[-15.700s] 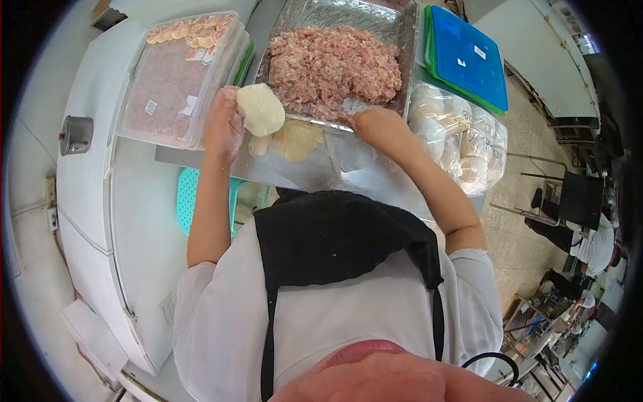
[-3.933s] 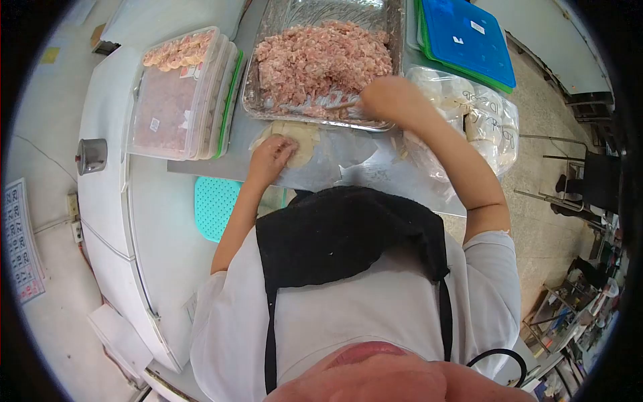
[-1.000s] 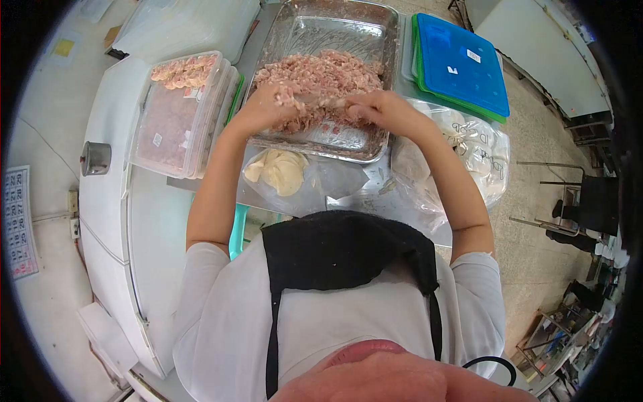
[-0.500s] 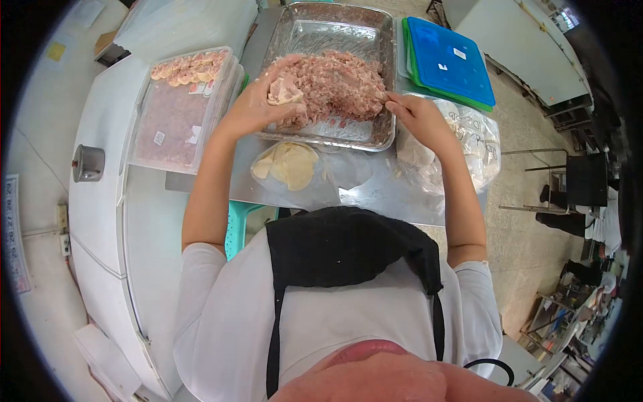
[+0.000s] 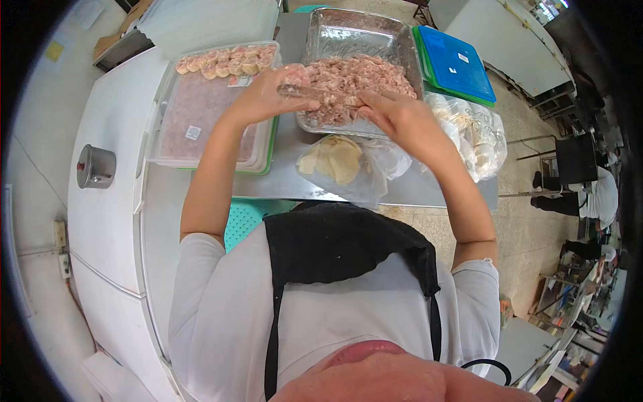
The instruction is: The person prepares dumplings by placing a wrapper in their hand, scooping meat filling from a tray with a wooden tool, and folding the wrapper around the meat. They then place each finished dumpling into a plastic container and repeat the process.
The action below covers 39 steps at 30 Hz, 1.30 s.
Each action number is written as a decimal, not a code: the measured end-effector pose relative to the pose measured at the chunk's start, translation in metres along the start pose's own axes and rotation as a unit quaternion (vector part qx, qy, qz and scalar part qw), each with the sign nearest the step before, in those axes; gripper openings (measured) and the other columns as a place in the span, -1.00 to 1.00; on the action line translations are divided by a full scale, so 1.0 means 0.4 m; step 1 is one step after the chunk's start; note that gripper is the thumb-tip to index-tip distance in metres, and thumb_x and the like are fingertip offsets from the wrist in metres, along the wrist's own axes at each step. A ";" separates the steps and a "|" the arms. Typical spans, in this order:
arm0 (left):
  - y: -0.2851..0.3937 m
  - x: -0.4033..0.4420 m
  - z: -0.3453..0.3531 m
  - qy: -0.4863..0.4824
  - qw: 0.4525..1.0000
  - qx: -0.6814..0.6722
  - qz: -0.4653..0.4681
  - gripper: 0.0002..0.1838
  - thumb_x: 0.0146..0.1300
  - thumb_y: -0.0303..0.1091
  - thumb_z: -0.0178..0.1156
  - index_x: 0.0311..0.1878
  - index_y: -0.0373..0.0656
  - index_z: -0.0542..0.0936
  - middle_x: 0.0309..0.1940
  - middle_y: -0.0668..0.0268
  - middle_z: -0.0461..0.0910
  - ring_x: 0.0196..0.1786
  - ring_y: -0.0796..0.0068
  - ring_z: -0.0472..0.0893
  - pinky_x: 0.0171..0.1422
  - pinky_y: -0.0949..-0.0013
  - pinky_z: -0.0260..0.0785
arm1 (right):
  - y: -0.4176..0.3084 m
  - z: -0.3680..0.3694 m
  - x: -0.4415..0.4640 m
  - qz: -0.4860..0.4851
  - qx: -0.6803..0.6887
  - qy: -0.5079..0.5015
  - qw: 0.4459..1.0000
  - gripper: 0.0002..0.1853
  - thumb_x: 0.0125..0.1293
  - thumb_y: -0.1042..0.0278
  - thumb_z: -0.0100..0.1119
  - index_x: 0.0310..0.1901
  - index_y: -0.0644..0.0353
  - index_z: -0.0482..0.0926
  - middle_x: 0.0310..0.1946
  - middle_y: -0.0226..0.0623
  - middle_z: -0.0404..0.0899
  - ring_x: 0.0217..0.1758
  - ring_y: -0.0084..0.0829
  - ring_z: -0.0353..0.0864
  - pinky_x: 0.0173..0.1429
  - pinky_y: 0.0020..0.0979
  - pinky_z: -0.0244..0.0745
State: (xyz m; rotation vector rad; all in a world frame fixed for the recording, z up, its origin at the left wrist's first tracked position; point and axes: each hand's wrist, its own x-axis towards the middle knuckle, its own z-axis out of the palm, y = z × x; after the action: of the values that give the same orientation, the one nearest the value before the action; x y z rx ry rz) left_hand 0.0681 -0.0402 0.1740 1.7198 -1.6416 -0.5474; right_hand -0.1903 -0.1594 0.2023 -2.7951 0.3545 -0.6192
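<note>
My left hand [image 5: 261,99] is cupped, its fingers closed around a filled dumpling wrapper [image 5: 295,74] with pink meat on it. In my right hand [image 5: 407,122] is a thin, flat spreading tool [image 5: 328,96], its far end reaching the left hand; its exact kind is hard to make out. Both hands are above the near part of a metal tray [image 5: 358,33] with a mound of ground meat [image 5: 368,72]. Round pale wrappers [image 5: 338,162] lie in a plastic bag just below the tray. Left of it, dumplings [image 5: 231,61] stand in a row on a clear container [image 5: 204,117].
Blue and green lids [image 5: 459,63] are stacked right of the tray, beside a plastic bag of white packs [image 5: 472,137]. A metal pot [image 5: 97,166] is on the white surface at left. A teal stool [image 5: 244,221] stands under the table edge. Another person [image 5: 596,197] is far right.
My right hand has moved left from the tray's right side, bringing the tool to my left hand. The view has shifted, so the tray and container appear farther right.
</note>
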 end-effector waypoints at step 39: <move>-0.588 -0.001 -0.333 0.071 0.924 0.369 -0.069 -0.19 0.08 -0.29 0.26 0.42 -0.13 0.18 0.21 0.02 0.44 0.24 -0.01 0.44 0.36 0.16 0.23 | 0.061 0.163 -0.185 0.279 0.121 -0.085 0.949 -0.72 0.33 0.23 0.10 -0.07 0.24 0.60 -0.40 -0.10 0.62 -0.32 -0.17 0.60 -0.19 -0.21 0.46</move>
State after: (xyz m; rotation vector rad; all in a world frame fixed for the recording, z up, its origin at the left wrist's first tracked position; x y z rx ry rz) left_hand 0.3258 -0.0227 0.0940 2.3512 -1.7444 0.1830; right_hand -0.2309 -0.1484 0.1098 -2.3296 0.9173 -0.2628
